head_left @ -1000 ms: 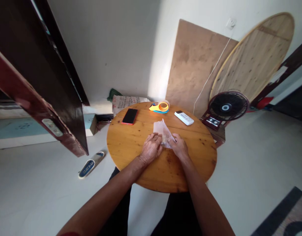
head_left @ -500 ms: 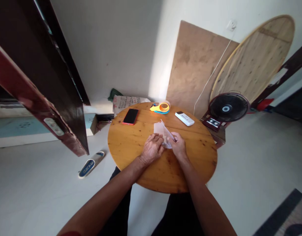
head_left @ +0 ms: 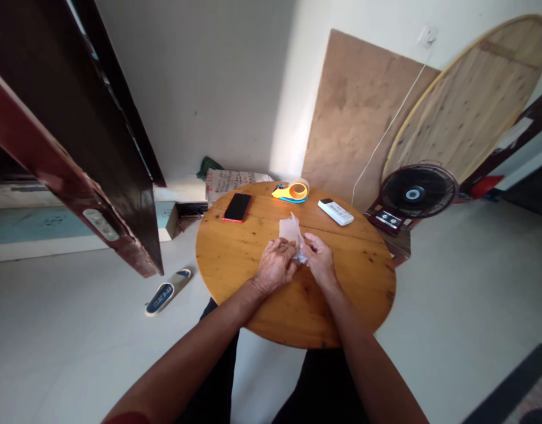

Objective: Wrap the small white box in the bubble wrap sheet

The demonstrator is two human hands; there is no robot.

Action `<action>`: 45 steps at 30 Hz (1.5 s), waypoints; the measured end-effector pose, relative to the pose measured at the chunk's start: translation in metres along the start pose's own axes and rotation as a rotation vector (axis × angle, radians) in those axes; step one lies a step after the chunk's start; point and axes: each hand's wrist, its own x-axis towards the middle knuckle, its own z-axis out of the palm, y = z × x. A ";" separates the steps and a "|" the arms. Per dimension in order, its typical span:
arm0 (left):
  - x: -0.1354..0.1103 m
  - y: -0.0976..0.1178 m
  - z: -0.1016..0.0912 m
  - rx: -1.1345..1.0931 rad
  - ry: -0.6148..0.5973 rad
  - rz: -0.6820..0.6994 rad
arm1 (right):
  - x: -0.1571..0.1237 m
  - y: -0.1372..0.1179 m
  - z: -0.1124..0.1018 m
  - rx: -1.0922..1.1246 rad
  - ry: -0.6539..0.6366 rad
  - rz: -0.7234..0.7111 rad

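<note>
Between my hands, over the middle of the round wooden table, is a thin, whitish, see-through sheet, crumpled at its lower end. It looks like plastic film or a small bag; I cannot tell which. My left hand grips its lower left part, fingers bent over it. My right hand pinches its right edge between thumb and fingers. The sheet's lower part is partly hidden by the fingers. Beyond it, near the far rim, stands a yellow and blue tape dispenser with a roll of tape.
A phone with a red edge lies at the table's far left, a white remote control at the far right. A dark fan stands right of the table. A slipper lies on the floor at left, by the open door.
The sheet's right flap, which stood out toward my right hand, is now folded in, and the sheet looks narrower. My right fingers have shifted along its edge. The view has turned slightly.
</note>
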 end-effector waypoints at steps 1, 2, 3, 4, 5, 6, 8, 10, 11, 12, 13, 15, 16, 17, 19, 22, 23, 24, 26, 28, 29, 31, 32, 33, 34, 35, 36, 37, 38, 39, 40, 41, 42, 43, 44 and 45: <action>0.000 0.000 0.000 -0.020 0.006 -0.003 | -0.001 0.001 0.000 -0.001 -0.008 -0.017; 0.000 -0.001 0.001 -0.039 0.013 -0.006 | -0.002 0.001 -0.001 -0.002 -0.017 -0.033; 0.000 -0.001 0.001 -0.055 0.019 -0.009 | -0.003 0.001 -0.001 -0.004 -0.026 -0.045; 0.000 -0.001 0.002 -0.067 0.025 -0.014 | -0.005 0.000 -0.002 -0.003 -0.037 -0.052; 0.000 -0.001 0.002 -0.076 0.029 -0.018 | -0.006 -0.001 -0.003 0.003 -0.049 -0.051; -0.001 -0.001 0.002 -0.081 0.035 -0.022 | -0.008 -0.002 -0.005 0.017 -0.065 -0.045; -0.001 -0.001 0.002 -0.081 0.044 -0.038 | -0.010 -0.005 -0.007 0.068 -0.096 -0.028; -0.002 -0.001 0.001 -0.065 0.047 -0.070 | -0.011 -0.008 -0.010 0.118 -0.119 -0.010; -0.002 -0.001 0.000 -0.056 0.046 -0.091 | -0.011 -0.008 -0.011 0.130 -0.130 -0.003; -0.002 0.000 -0.001 -0.051 0.044 -0.111 | -0.011 -0.008 -0.011 0.132 -0.141 0.005; -0.002 0.000 -0.002 -0.053 0.041 -0.125 | -0.011 -0.008 -0.011 0.124 -0.152 0.013; -0.001 0.000 -0.004 -0.078 0.036 -0.135 | -0.010 -0.007 -0.011 0.097 -0.166 0.025; -0.001 0.000 -0.005 -0.097 0.033 -0.132 | -0.009 -0.006 -0.011 0.083 -0.168 0.025; -0.001 0.000 -0.005 -0.119 0.034 -0.131 | -0.009 -0.005 -0.010 0.069 -0.173 0.021; -0.001 0.000 -0.007 -0.174 0.054 -0.158 | -0.009 -0.004 -0.009 0.040 -0.186 -0.003; 0.000 0.000 -0.008 -0.316 0.102 -0.289 | -0.009 0.000 -0.007 -0.037 -0.189 -0.066; 0.000 0.001 -0.008 -0.376 0.112 -0.337 | -0.009 0.001 -0.006 -0.071 -0.183 -0.090; 0.001 0.001 -0.007 -0.434 0.119 -0.380 | -0.009 0.003 -0.006 -0.109 -0.176 -0.115; 0.003 0.002 -0.006 -0.506 0.138 -0.439 | -0.009 0.007 -0.005 -0.187 -0.169 -0.164; 0.006 0.002 -0.004 -0.506 0.169 -0.464 | -0.009 0.010 -0.006 -0.265 -0.160 -0.205; 0.008 0.002 -0.003 -0.490 0.183 -0.468 | -0.009 0.011 -0.006 -0.301 -0.154 -0.222; 0.012 0.001 0.001 -0.461 0.204 -0.467 | -0.009 0.012 -0.007 -0.367 -0.143 -0.246; 0.014 0.000 0.003 -0.452 0.211 -0.470 | -0.009 0.012 -0.007 -0.394 -0.137 -0.254; 0.015 -0.001 0.005 -0.447 0.217 -0.477 | -0.010 0.012 -0.008 -0.417 -0.132 -0.258; 0.016 -0.002 0.007 -0.445 0.219 -0.483 | -0.010 0.012 -0.008 -0.430 -0.129 -0.259; 0.016 -0.003 0.009 -0.443 0.221 -0.487 | -0.011 0.011 -0.009 -0.430 -0.130 -0.257; 0.016 -0.004 0.011 -0.443 0.220 -0.484 | -0.011 0.009 -0.009 -0.415 -0.139 -0.253; 0.016 -0.006 0.013 -0.443 0.216 -0.477 | -0.012 0.008 -0.010 -0.384 -0.154 -0.245; 0.015 -0.007 0.015 -0.443 0.214 -0.465 | -0.013 0.006 -0.010 -0.343 -0.175 -0.231; 0.015 -0.008 0.017 -0.440 0.213 -0.452 | -0.014 0.004 -0.010 -0.299 -0.193 -0.213; 0.014 -0.009 0.019 -0.437 0.215 -0.439 | -0.015 0.002 -0.010 -0.260 -0.205 -0.194; 0.014 -0.010 0.020 -0.436 0.217 -0.428 | -0.015 0.000 -0.010 -0.231 -0.206 -0.178; 0.013 -0.011 0.022 -0.437 0.220 -0.418 | -0.015 -0.002 -0.010 -0.211 -0.196 -0.167; 0.013 -0.011 0.023 -0.439 0.222 -0.412 | -0.014 -0.002 -0.010 -0.200 -0.174 -0.162; 0.013 -0.011 0.024 -0.440 0.222 -0.409 | -0.013 -0.003 -0.011 -0.191 -0.142 -0.161; 0.014 -0.011 0.024 -0.441 0.219 -0.411 | -0.011 -0.003 -0.011 -0.182 -0.101 -0.163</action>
